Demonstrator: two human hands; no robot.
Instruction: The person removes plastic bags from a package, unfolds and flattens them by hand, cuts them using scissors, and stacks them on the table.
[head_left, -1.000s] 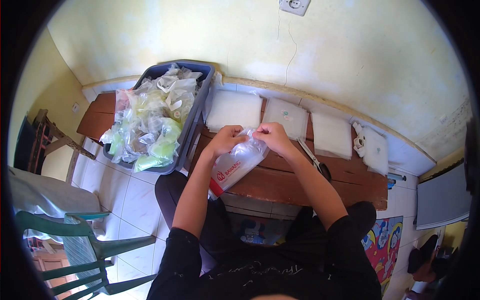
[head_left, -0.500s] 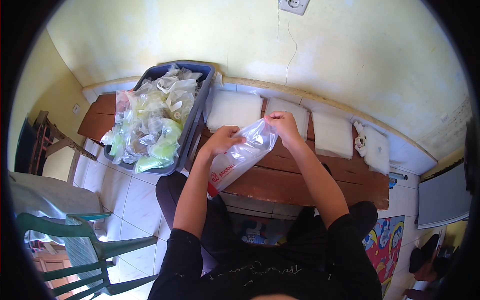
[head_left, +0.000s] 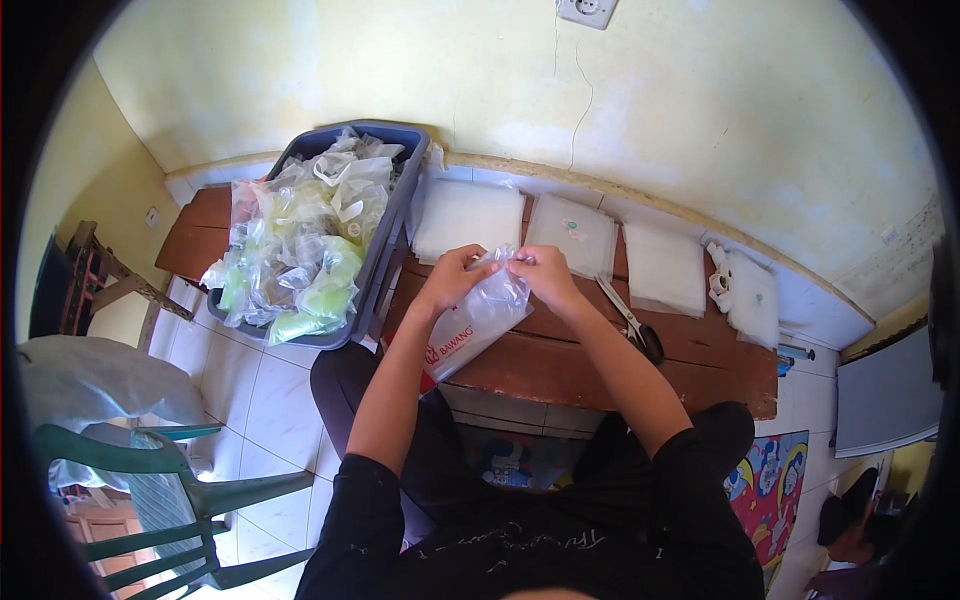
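A clear plastic bag (head_left: 478, 325) with red "BAWANG" print hangs slanted between both hands above the brown wooden bench (head_left: 530, 374). My left hand (head_left: 457, 278) pinches its gathered top from the left. My right hand (head_left: 545, 275) grips the same bunched end from the right, fingers closed and close to the left ones. Just right of my right forearm lie scissors (head_left: 632, 322) with dark handles on the bench. Behind the hands are a stack of clear plastic bags (head_left: 468, 220) and a second stack (head_left: 572, 236) with a small green mark.
A grey tub (head_left: 398, 215) heaped with crumpled plastic bags (head_left: 300, 235) stands to the left. Further right lie another bag stack (head_left: 665, 270) and a bundle (head_left: 752, 297). A green plastic chair (head_left: 170, 490) is at lower left, and a colourful mat (head_left: 770, 490) is on the floor.
Both hands have come together and lowered slightly, and the bag's top, spread wider before, is now bunched between them. The scissors, mostly hidden by the right arm earlier, now show.
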